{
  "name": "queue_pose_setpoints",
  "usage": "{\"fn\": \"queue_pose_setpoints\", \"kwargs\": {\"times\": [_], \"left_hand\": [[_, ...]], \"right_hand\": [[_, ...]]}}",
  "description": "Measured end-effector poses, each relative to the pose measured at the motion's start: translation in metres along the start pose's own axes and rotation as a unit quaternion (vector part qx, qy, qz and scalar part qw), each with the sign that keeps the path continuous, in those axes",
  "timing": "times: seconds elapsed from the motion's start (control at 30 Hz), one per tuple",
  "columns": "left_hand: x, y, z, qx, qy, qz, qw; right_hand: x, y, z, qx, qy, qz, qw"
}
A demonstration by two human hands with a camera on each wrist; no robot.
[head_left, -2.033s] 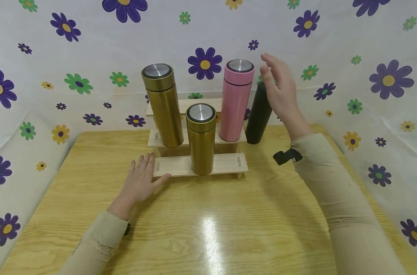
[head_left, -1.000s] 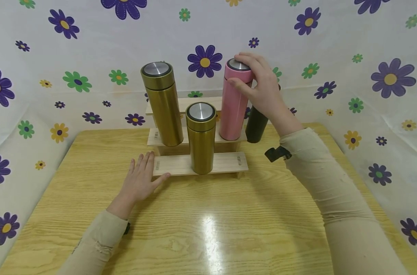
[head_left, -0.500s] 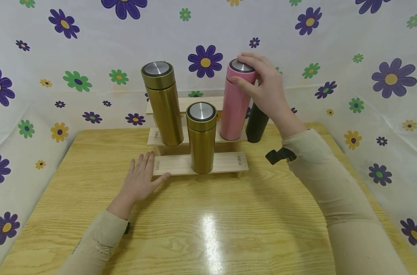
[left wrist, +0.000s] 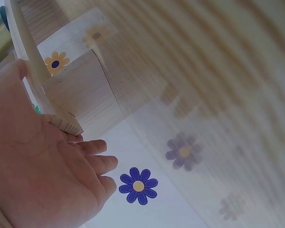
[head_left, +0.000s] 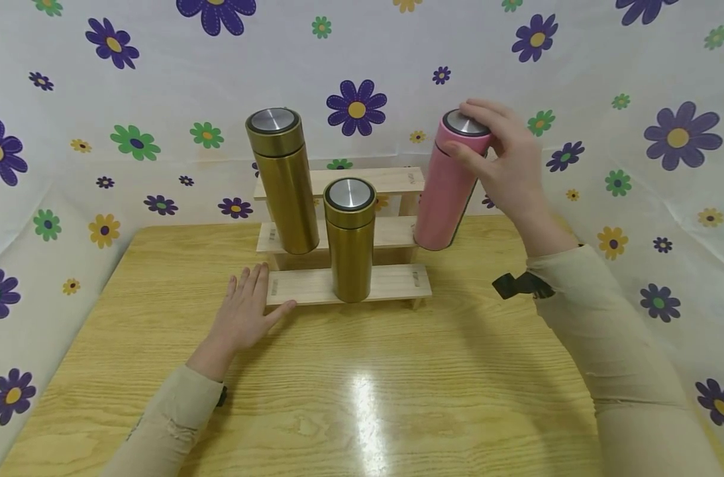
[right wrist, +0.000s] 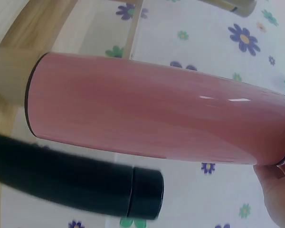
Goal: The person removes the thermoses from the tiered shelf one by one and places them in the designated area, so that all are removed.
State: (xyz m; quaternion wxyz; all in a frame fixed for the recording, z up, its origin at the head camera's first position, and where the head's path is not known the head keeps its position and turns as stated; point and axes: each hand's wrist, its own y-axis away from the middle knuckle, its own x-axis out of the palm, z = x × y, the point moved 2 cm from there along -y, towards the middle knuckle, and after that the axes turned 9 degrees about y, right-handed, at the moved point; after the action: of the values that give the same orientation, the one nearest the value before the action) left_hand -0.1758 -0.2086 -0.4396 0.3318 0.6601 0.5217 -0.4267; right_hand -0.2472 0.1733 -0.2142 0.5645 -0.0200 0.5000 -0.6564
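A pink thermos bottle (head_left: 444, 199) with a steel-topped lid is in my right hand (head_left: 513, 162), which grips it round the top. It leans a little, its base by the right end of the middle shelf; whether the base touches anything I cannot tell. The right wrist view shows its pink side close up, with a black bottle (right wrist: 80, 180) beside it. My left hand (head_left: 242, 315) rests at the left end of the lowest shelf of a wooden stepped rack (head_left: 397, 283), fingers straight, thumb along the front edge.
One gold thermos (head_left: 289, 199) stands on the rack's middle shelf at the left. A second gold thermos (head_left: 351, 258) stands on the lowest shelf. The rack stands on a wood-grain table (head_left: 314, 391), before a flower-printed cloth (head_left: 189, 86). In the head view the pink bottle hides most of the black one.
My right hand came from the right to the pink thermos, took hold of its top and moved it right off its place on the middle shelf. My left hand has stayed put.
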Motion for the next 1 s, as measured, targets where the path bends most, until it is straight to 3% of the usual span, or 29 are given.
{"fn": "queue_pose_setpoints", "kwargs": {"times": [0.23,0.37,0.83,1.0], "left_hand": [[0.001,0.000,-0.001,0.000,0.009,0.003,1.0000],[0.001,0.000,0.000,0.001,0.011,0.003,0.9999],[0.001,0.002,0.000,-0.009,0.057,0.023,0.9981],[0.001,0.003,0.000,-0.014,0.063,0.027,0.9976]], "right_hand": [[-0.026,0.014,-0.018,-0.016,0.051,-0.038,0.9978],[-0.039,0.023,-0.024,-0.011,0.071,-0.036,0.9968],[-0.054,0.040,-0.079,0.107,0.117,-0.005,0.9874],[-0.051,0.040,-0.099,0.133,0.122,-0.013,0.9834]]}}
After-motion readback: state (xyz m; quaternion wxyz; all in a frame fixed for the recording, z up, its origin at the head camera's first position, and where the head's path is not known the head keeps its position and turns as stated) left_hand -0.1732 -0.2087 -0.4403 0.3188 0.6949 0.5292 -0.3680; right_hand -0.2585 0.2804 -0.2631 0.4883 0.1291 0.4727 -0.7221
